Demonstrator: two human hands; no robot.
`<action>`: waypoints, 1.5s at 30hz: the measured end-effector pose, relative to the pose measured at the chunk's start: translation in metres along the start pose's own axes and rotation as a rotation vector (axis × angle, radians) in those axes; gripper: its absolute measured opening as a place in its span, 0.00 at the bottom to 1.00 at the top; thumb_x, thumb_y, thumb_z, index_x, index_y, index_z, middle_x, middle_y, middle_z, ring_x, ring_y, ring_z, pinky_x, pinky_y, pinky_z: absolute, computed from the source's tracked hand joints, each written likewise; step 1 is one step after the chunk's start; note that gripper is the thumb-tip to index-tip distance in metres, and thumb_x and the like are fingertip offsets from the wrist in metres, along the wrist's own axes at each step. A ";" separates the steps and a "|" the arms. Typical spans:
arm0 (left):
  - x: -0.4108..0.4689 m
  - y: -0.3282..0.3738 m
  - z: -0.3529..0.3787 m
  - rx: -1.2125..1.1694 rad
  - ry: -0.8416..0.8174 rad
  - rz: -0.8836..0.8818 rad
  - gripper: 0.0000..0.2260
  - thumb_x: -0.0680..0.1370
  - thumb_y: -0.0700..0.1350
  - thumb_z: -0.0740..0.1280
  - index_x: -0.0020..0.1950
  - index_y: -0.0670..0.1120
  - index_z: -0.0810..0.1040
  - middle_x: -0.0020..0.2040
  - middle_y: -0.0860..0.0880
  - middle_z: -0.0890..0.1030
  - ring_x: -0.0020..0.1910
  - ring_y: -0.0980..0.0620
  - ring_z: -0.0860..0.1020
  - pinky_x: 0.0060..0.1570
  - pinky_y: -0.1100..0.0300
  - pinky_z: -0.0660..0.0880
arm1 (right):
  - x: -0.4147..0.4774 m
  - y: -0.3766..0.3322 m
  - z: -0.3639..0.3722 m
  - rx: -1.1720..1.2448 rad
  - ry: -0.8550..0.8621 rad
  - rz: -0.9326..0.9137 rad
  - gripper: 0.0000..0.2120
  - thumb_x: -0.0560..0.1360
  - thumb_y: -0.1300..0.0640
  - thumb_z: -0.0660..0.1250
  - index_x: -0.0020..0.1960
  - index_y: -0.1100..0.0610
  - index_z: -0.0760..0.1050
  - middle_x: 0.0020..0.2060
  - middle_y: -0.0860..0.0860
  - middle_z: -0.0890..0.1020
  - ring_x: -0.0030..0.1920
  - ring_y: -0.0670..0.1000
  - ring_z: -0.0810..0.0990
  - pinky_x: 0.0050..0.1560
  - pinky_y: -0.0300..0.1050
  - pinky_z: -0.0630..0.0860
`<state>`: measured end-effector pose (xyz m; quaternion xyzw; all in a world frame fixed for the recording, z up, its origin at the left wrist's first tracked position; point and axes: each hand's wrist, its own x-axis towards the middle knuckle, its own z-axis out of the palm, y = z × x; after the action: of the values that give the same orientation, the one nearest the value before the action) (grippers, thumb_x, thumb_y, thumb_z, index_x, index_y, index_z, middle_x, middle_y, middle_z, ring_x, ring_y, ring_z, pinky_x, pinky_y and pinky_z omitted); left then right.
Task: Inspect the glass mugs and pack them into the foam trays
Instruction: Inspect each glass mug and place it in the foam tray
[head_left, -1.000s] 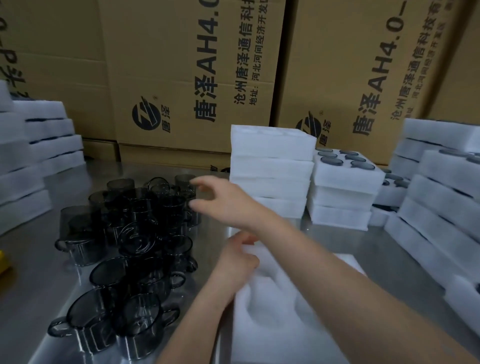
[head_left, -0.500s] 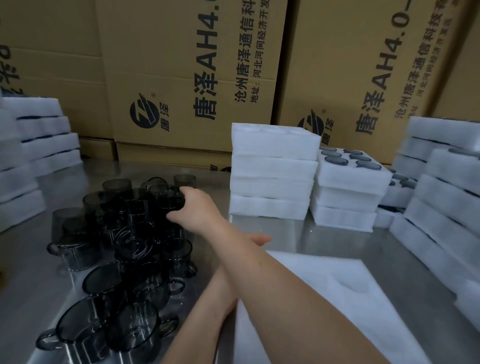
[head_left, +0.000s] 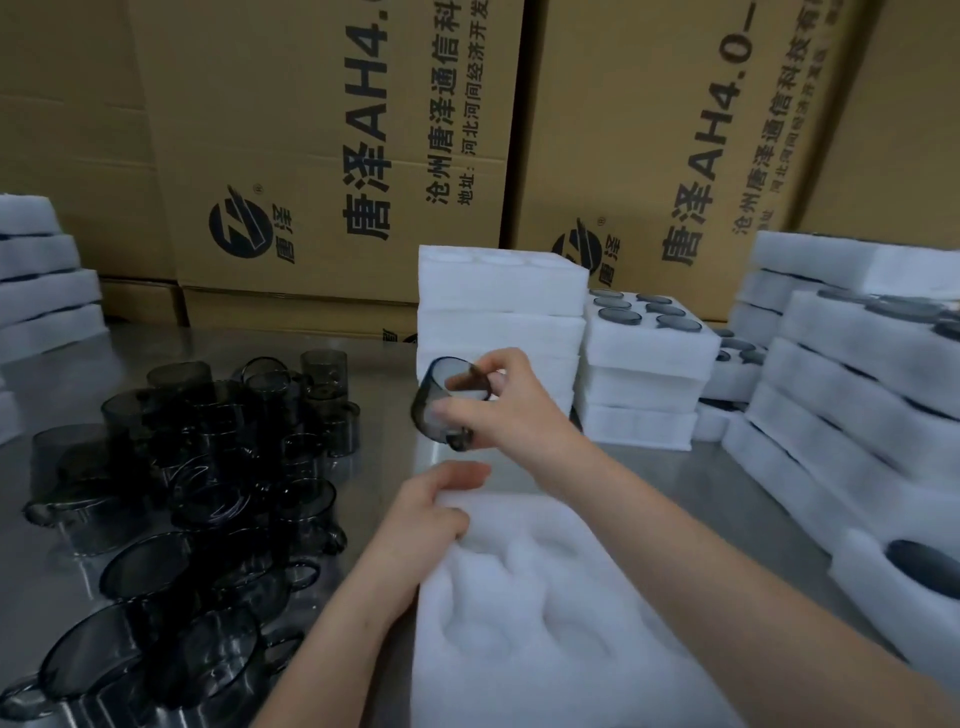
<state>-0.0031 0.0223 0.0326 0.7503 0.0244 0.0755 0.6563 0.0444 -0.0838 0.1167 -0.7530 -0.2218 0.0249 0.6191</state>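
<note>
- The right hand (head_left: 501, 410) has its fingers curled round a dark glass mug (head_left: 439, 410), held tilted in the air above the far end of the foam tray (head_left: 545, 623). Smooth glass could slip and crack on the tabletop (head_left: 649, 467).
- The left hand (head_left: 428, 514) holds the tray's far left corner, fingers curled; if it lets go, the tray may shift.
- The loose mugs (head_left: 208, 467) crowd the left, easily knocked.

Steel table (head_left: 649, 465) with clustered dark glass mugs (head_left: 218, 467), foam tray (head_left: 519, 597), foam-tray stacks (head_left: 498, 312)
</note>
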 end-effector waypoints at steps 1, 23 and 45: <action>-0.001 0.001 0.000 0.003 0.001 0.012 0.26 0.69 0.24 0.58 0.57 0.48 0.79 0.57 0.53 0.79 0.56 0.56 0.78 0.50 0.67 0.76 | -0.011 0.002 -0.017 0.023 0.000 0.018 0.21 0.70 0.60 0.76 0.54 0.53 0.66 0.56 0.54 0.78 0.41 0.46 0.81 0.35 0.40 0.80; -0.026 0.032 0.041 0.128 -0.254 0.348 0.39 0.66 0.51 0.77 0.70 0.66 0.60 0.66 0.59 0.72 0.61 0.64 0.76 0.57 0.65 0.75 | -0.079 0.043 -0.058 0.298 -0.089 0.063 0.29 0.68 0.58 0.72 0.67 0.44 0.73 0.56 0.51 0.82 0.55 0.49 0.82 0.49 0.40 0.78; -0.026 0.031 0.040 0.290 -0.097 0.497 0.34 0.67 0.43 0.79 0.67 0.62 0.70 0.60 0.61 0.78 0.60 0.64 0.76 0.59 0.66 0.72 | -0.084 0.038 -0.054 0.385 0.143 0.052 0.14 0.64 0.44 0.73 0.38 0.54 0.77 0.38 0.56 0.82 0.40 0.52 0.81 0.37 0.47 0.76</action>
<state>-0.0247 -0.0246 0.0564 0.8219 -0.1813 0.1937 0.5040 -0.0025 -0.1695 0.0735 -0.6261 -0.1487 0.0293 0.7649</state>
